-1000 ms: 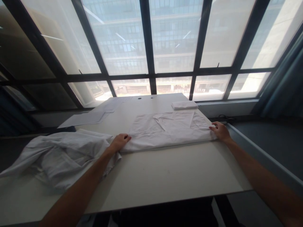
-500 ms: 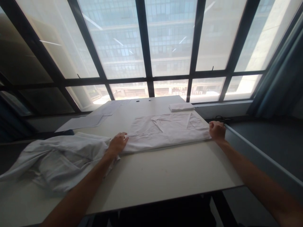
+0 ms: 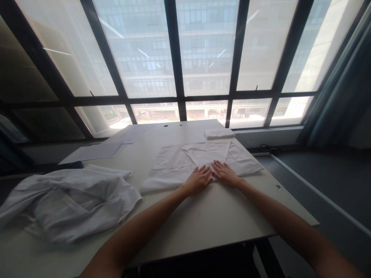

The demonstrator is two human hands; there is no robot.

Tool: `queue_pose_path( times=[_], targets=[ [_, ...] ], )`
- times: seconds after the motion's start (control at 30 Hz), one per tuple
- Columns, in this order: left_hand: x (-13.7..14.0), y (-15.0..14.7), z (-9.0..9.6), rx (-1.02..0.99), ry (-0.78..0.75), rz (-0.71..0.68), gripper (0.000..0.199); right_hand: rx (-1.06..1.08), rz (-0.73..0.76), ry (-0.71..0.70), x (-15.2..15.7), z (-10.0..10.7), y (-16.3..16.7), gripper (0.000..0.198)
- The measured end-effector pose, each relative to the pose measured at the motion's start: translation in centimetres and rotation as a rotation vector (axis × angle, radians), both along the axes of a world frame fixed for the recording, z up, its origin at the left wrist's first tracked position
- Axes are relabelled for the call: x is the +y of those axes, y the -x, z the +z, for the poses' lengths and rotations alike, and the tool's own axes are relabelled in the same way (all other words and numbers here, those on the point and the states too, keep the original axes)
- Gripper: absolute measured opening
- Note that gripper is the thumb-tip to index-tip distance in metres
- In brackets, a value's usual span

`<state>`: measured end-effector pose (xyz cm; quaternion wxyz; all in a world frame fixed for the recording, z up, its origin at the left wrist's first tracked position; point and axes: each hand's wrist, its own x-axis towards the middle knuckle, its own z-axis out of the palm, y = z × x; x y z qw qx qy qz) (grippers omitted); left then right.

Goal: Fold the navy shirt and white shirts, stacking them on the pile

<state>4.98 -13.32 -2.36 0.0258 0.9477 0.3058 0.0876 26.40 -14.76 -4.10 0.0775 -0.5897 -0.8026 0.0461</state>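
Note:
A white garment (image 3: 168, 162), folded into a long flat shape, lies across the table in front of me. My left hand (image 3: 198, 179) rests palm down on its near edge, around the middle, with fingers extended. Close beside it, my right hand (image 3: 225, 173) also lies flat on the cloth, fingers stretched out. The fingertips of both hands almost meet. Neither hand grips the fabric. To the left, a crumpled white cloth (image 3: 84, 200) sits in a loose heap, apart from my hands.
The white table (image 3: 232, 216) reaches toward a large window wall. A small folded white cloth (image 3: 219, 133) lies beyond the garment at the right. Sheets of paper (image 3: 95, 150) lie at the back left. A blue curtain (image 3: 333, 92) hangs at the right.
Both hands have left the folded garment's two ends and come together at the middle of its near edge. The right hand has gone from closed to flat.

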Motion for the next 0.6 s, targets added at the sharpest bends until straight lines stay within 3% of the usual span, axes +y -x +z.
queue_pose_path(
  times=[0.17, 0.37, 0.6],
  targets=[
    [-0.1, 0.5, -0.1, 0.031, 0.022, 0.011, 0.064, -0.063, -0.219, 0.073, 0.8, -0.1, -5.4, 0.07],
    [-0.4, 0.8, 0.0, 0.037, 0.052, 0.016, 0.065, -0.102, -0.463, 0.065, 0.9, -0.4, -11.9, 0.066],
    [-0.3, 0.8, -0.5, 0.022, 0.054, 0.02, 0.065, 0.036, -0.777, -0.01, 0.8, -1.2, -14.9, 0.067]
  ],
)
